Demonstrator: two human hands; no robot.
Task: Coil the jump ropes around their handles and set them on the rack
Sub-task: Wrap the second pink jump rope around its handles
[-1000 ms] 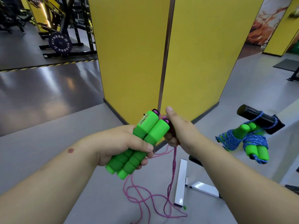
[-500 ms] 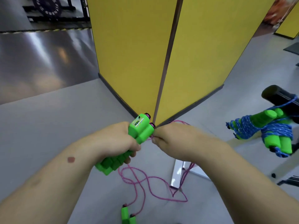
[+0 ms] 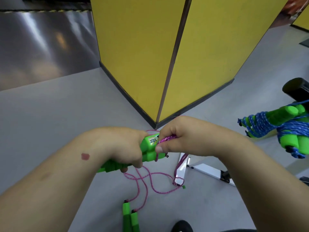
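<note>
My left hand (image 3: 123,148) is curled around the pair of green foam handles (image 3: 148,149), holding them side by side, while my right hand (image 3: 177,136) pinches a few strands of the pink rope (image 3: 165,138) between thumb and fingers right at the handles' top end. The rest of that rope hangs down and loops loosely over the grey floor (image 3: 50,123), one loop lying over the white foot of the rack base (image 3: 181,171). A second pair of green handles (image 3: 130,216) lies on the floor near the bottom edge of the view, just beside my dark shoe (image 3: 182,226). Straight ahead, the corner of the yellow wall (image 3: 142,47) juts toward me, its dark skirting ending just above my hands. At the right edge, two bundles wrapped in blue rope (image 3: 267,126) hang from the black rack peg (image 3: 296,87). To the left, the floor lies open.
</note>
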